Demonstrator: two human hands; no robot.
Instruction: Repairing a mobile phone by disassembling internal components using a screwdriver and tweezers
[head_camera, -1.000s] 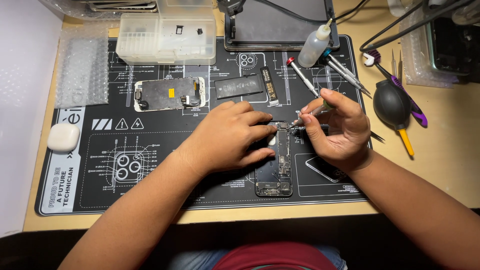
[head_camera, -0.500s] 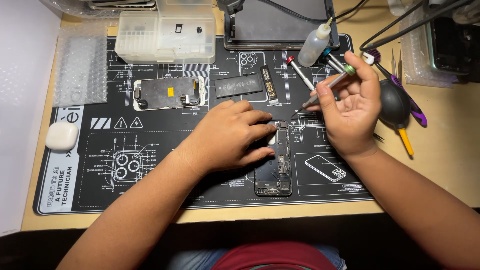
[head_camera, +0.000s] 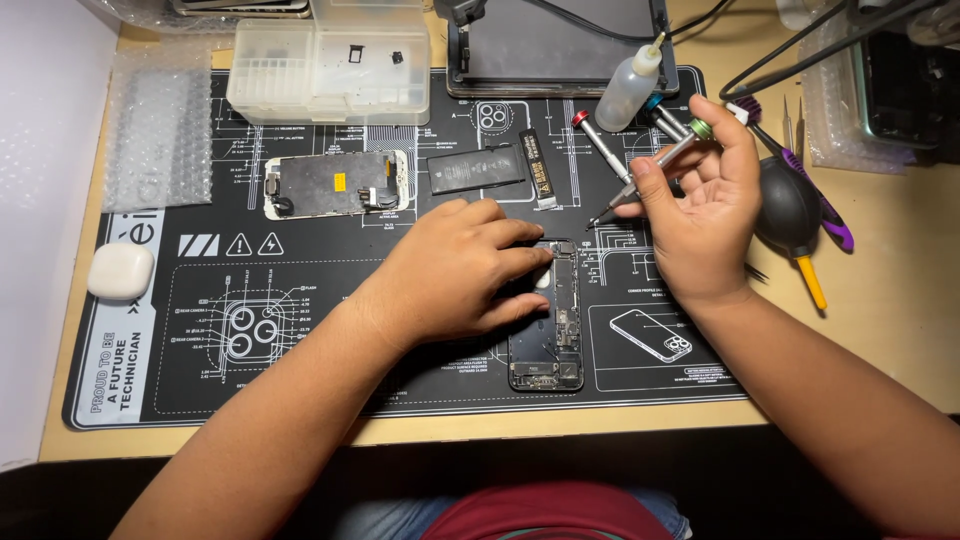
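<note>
Opened phone held down, screwdriver lifted clear.

The left hand (head_camera: 470, 270) lies flat, fingers pressing the opened phone (head_camera: 548, 320) against the black mat (head_camera: 330, 390) on the desk. The right hand (head_camera: 705, 215) grips a slim screwdriver (head_camera: 655, 172), raised above the mat, tip angled down-left.

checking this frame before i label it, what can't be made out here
Head view, the only one:
- Upper part of the opened phone: covered by the left hand.
- Tip of the screwdriver in the right hand: too small.
- Contents of the clear parts box: too small.
- Dark equipment top right: cut by the edge.
</note>
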